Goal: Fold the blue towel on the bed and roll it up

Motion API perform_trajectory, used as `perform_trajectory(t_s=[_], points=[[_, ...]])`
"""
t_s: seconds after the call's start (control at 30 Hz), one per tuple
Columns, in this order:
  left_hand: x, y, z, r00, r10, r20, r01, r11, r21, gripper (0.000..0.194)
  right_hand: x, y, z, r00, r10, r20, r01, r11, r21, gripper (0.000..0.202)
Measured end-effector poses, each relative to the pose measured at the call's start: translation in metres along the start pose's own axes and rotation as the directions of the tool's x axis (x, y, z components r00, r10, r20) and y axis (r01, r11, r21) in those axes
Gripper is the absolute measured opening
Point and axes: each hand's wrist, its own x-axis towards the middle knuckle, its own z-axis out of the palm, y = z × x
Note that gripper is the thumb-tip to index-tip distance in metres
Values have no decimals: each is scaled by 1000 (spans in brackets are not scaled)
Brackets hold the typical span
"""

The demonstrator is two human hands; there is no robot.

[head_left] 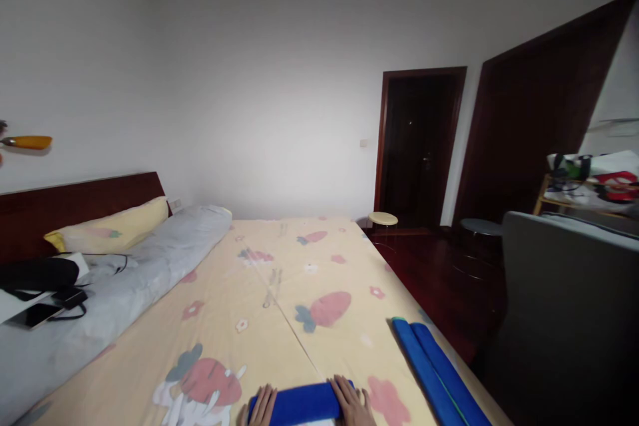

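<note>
A blue folded or rolled cloth (304,403) lies on the patterned yellow bedsheet (279,266) at the bottom centre. My left hand (263,406) rests over its left end, and my right hand (351,403) lies over its right end. The fingers of both hands are laid over the cloth, their tips near its far edge. A bit of white shows below the cloth by my right hand. Further right, two long blue rolls (439,373) with green edging lie side by side near the bed's right edge.
A grey quilt (150,279), a yellow pillow (120,226), a phone (36,314) and a black bag (40,275) are at left. Beyond the bed's right edge stand a cream stool (383,218), a grey stool (480,227) and a dark chair back (564,319).
</note>
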Motion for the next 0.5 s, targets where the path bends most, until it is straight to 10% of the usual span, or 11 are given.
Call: perform_trajectory(t_s=[0.3,0.5], points=[[-41,-2,-54,992,60,-115,-69,994,-81,64,-43,-30,-79,980,-141,-138,147,989,34,34],[-55,59,-54,980,-116,165,196,743,-640,39,-81,-64,-180,925,-256,-280,284,957,64,39]])
